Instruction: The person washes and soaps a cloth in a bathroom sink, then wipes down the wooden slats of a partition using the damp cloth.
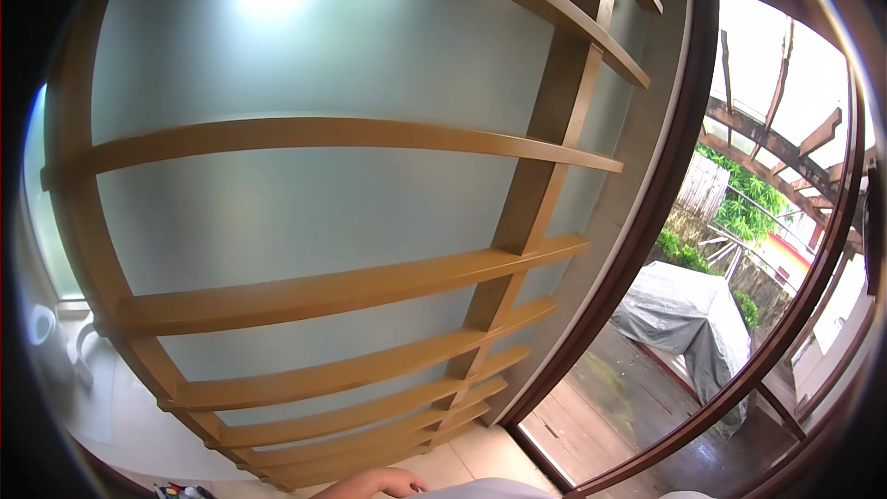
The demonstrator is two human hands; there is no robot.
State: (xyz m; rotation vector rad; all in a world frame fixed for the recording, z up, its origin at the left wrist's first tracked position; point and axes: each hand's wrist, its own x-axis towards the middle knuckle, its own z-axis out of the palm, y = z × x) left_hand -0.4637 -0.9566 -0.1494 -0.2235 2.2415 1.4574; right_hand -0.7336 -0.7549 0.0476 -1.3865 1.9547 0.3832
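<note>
At the bottom edge, my left hand [395, 480] shows only in part, with the forearm coming in from its left. Its visible fingers look curled in and closed beside a pale grey cloth surface [494, 489]. Whatever those fingers may hold is hidden. My right hand is out of the frame. Above and beyond the hand rises a tall wooden lattice [323, 300] with frosted glass panels [314, 199] behind its slats.
A dark-framed glass door [637, 268] stands on the right. Through it, a grey cover [688, 310] drapes over something on the deck [610, 397]. White fixtures [55, 351] are at far left. Small mixed items [185, 492] lie at bottom left on tile flooring.
</note>
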